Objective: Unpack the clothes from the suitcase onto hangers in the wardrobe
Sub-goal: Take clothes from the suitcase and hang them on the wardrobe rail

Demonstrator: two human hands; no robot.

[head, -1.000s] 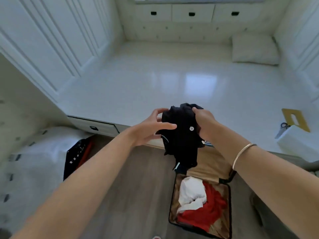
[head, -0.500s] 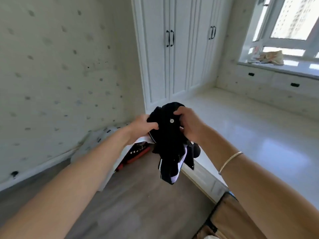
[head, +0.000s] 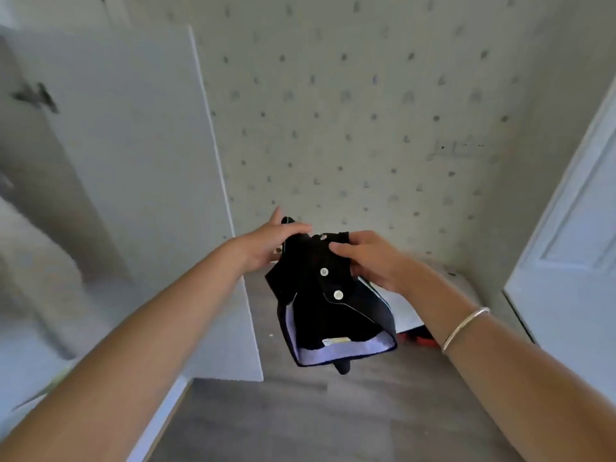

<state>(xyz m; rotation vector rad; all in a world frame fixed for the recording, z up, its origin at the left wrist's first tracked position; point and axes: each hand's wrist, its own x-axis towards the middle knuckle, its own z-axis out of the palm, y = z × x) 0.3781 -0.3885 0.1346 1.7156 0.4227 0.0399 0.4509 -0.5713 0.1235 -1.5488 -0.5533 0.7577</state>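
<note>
While it hangs above the grey wood floor [head: 300, 421], the black buttoned garment with pale lining [head: 328, 305] is pinched at its top edge by left hand [head: 266, 243] and right hand [head: 370, 261].

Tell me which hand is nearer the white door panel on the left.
Left. The left hand grips the black garment's top edge right beside the white door panel; the right hand holds the garment's other side, farther from the panel.
</note>
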